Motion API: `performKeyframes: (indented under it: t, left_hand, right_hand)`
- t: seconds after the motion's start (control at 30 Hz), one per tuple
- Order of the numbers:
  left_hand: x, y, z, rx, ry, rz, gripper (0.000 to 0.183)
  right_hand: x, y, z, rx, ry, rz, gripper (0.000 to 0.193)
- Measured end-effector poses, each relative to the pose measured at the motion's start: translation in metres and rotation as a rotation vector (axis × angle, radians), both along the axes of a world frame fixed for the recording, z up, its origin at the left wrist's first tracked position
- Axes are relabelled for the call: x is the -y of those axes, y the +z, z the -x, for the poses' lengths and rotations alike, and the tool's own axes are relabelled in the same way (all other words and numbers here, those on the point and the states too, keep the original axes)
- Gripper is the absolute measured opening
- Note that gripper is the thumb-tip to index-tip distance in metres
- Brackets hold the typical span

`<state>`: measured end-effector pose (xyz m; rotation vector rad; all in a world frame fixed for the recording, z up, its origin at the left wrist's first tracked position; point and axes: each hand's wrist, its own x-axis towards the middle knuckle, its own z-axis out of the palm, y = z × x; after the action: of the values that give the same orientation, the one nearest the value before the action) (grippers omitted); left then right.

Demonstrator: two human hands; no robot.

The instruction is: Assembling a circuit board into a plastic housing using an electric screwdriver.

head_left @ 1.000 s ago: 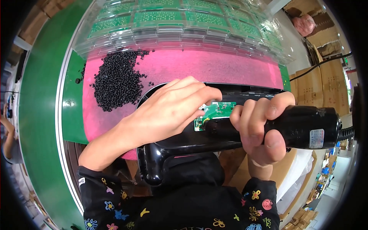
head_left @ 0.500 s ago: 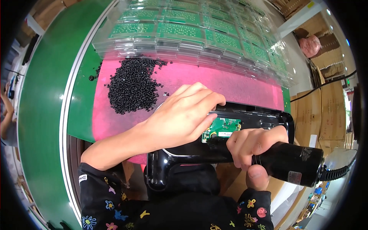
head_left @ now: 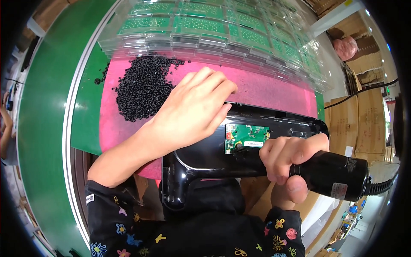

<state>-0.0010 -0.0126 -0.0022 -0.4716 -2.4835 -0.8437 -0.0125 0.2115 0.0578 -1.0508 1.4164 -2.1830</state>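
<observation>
Head view: your right hand point(head_left: 284, 158) has its fingers wrapped around a black cylindrical power driver point(head_left: 329, 174), thumb pressed along the near side. Your left hand point(head_left: 192, 109) hangs over the left part of the black housing point(head_left: 214, 165), fingers curled and thumb apart from the forefinger; whether they pinch anything you cannot tell, as the tips are turned away.

The green circuit board point(head_left: 257, 132) sits inside the open housing, just left of your right-hand fingers. The step in hand looks like fastening work at that board, though the driver's bit is hard to make out against the dark plastic. A move with the driver would call for a steady housing, the bit square to its screw and clear of the raised components.

The housing is glossy, hollow moulded plastic with a rounded rim, reaching past the near edge of the pink mat point(head_left: 265, 81). That mat looks matt and scuffed on the smooth green desk point(head_left: 87, 124). Small black pieces, likely screws point(head_left: 143, 90), form a grainy heap beyond your left wrist. Stacked clear, stiff plastic trays point(head_left: 141, 49) hold more green boards behind. A ribbed cord point(head_left: 379, 187) leaves the driver's end.
</observation>
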Motion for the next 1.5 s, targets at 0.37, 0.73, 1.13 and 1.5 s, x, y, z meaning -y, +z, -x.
performKeyframes:
  t: [0.37, 0.73, 1.13, 1.5]
  left_hand:
    - [-0.001, 0.0, 0.001, 0.192, -0.055, 0.083, 0.026]
    - [-0.003, 0.001, -0.006, 0.195, -0.034, 0.207, 0.032]
    - [-0.007, -0.001, -0.006, 0.05, -0.016, 0.171, 0.021]
    - [-0.005, 0.002, -0.011, 0.349, -0.13, 0.188, 0.018]
  right_hand:
    - [0.001, 0.0, 0.001, 0.09, -0.019, 0.091, 0.035]
    - [0.017, 0.008, 0.01, -0.053, 0.121, -0.221, 0.036]
    - [0.008, 0.003, 0.01, 0.182, 0.024, -0.112, 0.042]
    - [-0.036, 0.038, 0.023, 0.333, -0.489, -0.122, 0.044]
